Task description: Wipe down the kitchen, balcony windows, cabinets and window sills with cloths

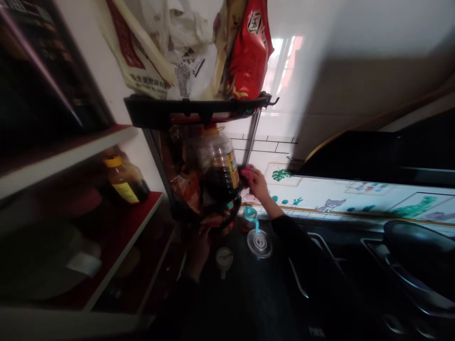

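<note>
My right hand is closed on a pink cloth, which it presses against the right side of a black corner rack. Just left of the cloth, a large clear jug of dark liquid stands on the rack's middle tier beside an orange-brown packet. Lower down, my left hand is raised to the front of that tier, close to a reddish item. Shadow and blur hide its fingers, so its grip is unclear.
Bags and a red packet fill the rack's top. On the dark counter are a clear lid, a small pale cup-like item and a jar with a turquoise top. Shelves with a yellow-capped bottle stand left; a stove and wok right.
</note>
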Tool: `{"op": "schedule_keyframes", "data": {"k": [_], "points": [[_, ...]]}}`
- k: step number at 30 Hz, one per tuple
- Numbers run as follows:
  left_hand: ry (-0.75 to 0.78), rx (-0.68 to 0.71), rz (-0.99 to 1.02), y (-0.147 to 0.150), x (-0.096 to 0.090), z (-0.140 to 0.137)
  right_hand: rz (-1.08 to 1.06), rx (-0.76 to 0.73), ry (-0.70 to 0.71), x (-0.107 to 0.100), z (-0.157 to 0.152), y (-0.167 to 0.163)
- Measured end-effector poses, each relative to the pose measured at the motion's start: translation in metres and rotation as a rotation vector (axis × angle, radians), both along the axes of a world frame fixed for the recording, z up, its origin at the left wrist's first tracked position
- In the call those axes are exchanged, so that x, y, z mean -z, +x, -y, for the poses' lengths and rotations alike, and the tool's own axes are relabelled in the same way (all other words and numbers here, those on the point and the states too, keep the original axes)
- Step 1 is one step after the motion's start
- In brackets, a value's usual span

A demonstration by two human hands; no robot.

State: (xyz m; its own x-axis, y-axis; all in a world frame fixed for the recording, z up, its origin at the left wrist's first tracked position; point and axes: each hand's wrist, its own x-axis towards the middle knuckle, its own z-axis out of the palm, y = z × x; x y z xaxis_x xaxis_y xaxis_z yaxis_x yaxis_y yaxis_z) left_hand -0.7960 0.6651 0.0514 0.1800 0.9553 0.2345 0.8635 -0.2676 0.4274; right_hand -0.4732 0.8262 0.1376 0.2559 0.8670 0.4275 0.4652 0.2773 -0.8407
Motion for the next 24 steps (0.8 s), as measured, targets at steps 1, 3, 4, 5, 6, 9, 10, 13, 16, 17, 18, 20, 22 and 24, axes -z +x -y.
{"op": "schedule_keyframes", "data": {"k": [1, 3, 4, 5, 6, 9, 10, 13, 16, 17, 18, 20, 22, 24], "points": [[0.001, 0.004, -0.003, -0.002, 0.002, 0.000, 0.017, -0.029, -0.019, -0.005, -0.007, 0.000], [-0.003, 0.015, -0.008, -0.004, 0.007, -0.001, 0.023, -0.031, -0.036, -0.008, -0.006, -0.007], [-0.005, 0.025, -0.005, -0.006, 0.009, -0.001, 0.024, -0.016, -0.025, -0.006, 0.001, -0.012], [-0.007, 0.036, 0.002, -0.007, 0.011, -0.001, 0.029, -0.005, -0.005, -0.004, 0.010, -0.018], [-0.009, 0.042, 0.010, -0.007, 0.013, -0.002, 0.033, 0.003, 0.023, -0.002, 0.021, -0.025], [-0.015, 0.037, 0.029, -0.007, 0.015, -0.003, 0.028, 0.035, 0.102, 0.005, 0.056, -0.047], [-0.017, 0.033, 0.030, -0.007, 0.016, -0.003, 0.017, 0.058, 0.112, 0.007, 0.067, -0.054], [-0.024, 0.026, 0.029, -0.005, 0.015, -0.003, -0.059, 0.124, 0.114, 0.008, 0.096, -0.074], [-0.038, 0.010, 0.051, -0.001, 0.011, -0.002, -0.132, 0.101, 0.118, 0.004, 0.125, -0.091], [-0.044, 0.007, 0.067, 0.000, 0.009, -0.001, -0.139, 0.101, 0.122, 0.001, 0.135, -0.098], [-0.050, 0.005, 0.086, 0.001, 0.007, 0.000, -0.134, 0.110, 0.128, -0.002, 0.144, -0.105], [-0.070, 0.001, 0.137, 0.003, 0.000, 0.002, -0.093, 0.112, 0.141, -0.007, 0.157, -0.120], [-0.105, -0.012, 0.208, 0.006, -0.010, 0.003, -0.016, 0.071, 0.145, -0.011, 0.162, -0.136], [-0.136, -0.043, 0.314, 0.010, -0.020, 0.004, 0.054, 0.030, 0.132, -0.012, 0.163, -0.152]]}}
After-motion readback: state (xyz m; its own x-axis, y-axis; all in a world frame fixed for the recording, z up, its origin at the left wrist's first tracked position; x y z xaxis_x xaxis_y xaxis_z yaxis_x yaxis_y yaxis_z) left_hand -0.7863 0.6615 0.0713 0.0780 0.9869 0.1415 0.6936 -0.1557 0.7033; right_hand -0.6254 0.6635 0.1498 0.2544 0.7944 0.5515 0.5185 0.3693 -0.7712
